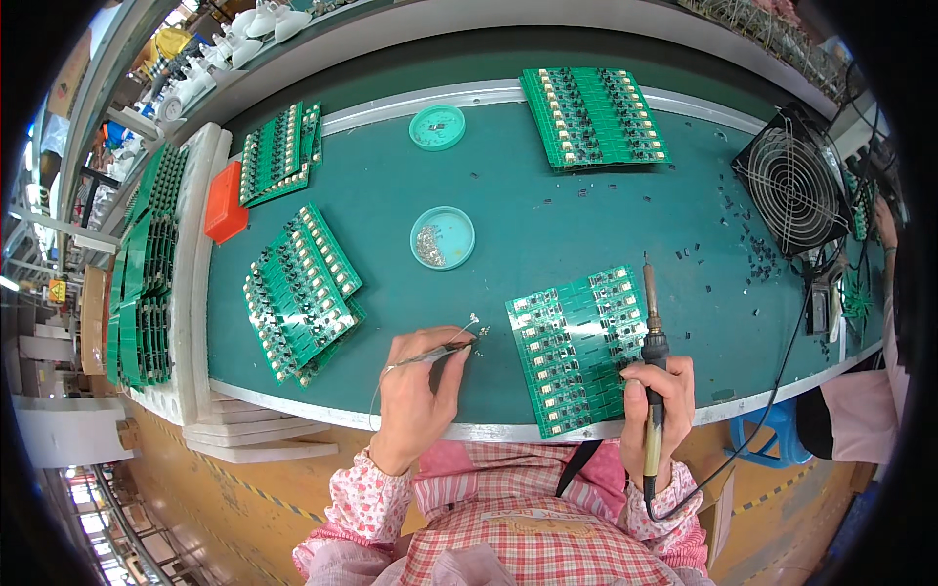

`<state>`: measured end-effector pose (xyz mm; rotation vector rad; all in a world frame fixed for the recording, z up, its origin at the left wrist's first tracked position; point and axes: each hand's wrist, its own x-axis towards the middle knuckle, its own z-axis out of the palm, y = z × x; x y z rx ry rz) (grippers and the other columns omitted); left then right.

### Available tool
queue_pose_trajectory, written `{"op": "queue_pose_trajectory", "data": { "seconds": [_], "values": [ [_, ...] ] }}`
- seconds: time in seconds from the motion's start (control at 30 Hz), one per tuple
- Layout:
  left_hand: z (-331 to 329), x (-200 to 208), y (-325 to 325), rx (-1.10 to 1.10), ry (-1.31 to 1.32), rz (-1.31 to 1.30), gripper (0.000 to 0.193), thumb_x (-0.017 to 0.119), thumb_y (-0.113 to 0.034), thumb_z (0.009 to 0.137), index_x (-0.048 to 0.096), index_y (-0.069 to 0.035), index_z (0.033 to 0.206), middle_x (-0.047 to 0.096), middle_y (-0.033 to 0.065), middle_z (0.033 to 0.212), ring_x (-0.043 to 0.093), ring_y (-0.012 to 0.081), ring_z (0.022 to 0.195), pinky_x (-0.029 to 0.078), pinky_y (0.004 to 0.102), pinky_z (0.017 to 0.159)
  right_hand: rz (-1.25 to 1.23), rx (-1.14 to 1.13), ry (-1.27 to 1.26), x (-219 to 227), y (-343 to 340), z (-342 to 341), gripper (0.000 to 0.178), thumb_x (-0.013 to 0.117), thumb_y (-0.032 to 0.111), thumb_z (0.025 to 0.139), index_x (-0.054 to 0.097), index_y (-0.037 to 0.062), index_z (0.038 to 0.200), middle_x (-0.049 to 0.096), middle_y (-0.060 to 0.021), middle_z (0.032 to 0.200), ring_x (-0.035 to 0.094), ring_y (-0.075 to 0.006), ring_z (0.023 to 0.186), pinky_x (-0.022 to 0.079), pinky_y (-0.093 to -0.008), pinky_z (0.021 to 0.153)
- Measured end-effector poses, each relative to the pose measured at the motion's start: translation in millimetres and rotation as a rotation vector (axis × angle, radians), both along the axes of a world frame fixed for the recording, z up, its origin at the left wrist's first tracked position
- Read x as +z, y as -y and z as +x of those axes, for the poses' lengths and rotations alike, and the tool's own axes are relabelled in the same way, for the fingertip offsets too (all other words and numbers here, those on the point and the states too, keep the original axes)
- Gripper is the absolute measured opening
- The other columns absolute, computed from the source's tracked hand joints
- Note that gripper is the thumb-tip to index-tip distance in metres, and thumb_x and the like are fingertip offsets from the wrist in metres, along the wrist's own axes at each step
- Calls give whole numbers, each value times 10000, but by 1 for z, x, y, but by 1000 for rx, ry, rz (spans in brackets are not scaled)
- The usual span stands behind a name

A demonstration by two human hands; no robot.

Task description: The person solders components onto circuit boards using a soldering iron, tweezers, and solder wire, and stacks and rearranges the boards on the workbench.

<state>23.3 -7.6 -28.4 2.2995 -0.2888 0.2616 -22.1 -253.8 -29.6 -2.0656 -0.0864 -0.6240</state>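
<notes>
Head view: left hand [415, 391] fingers pinching tweezers [430, 356], right hand [657, 405] gripping soldering iron [652, 332] over circuit board panel [576, 347], blue dish [443, 237] beyond.

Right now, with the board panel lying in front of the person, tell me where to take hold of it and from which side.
Grip the board panel by its bare left edge, coming from the left. It lies flat, components up, and the right hand with the soldering iron crowds its right side.

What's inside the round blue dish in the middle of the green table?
The round blue dish holds a small heap of tiny silvery parts on its left side. The rest of its bottom looks bare. The parts are too small to identify.
</notes>
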Motion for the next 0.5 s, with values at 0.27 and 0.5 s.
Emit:
{"op": "queue_pose_trajectory", "data": {
  "seconds": [0.27,0.5],
  "values": [
    [-1,2,0,5,1,-2,163,654,60,872,658,-14,1017,704,115,1018,657,283,931,506,352,826,-1,14,11,0,1,0,168,701,-19,846,692,47,1000,634,-104,878,544,-216,797,457,-315,693],
    [-1,3,2,-9,26,27,153,656,50,871,665,-18,1008,709,115,1015,654,288,925,501,358,816,3,3,19,1,1,-1,156,702,-7,850,693,44,997,640,-103,873,539,-217,795,457,-315,685]
  ]
}}
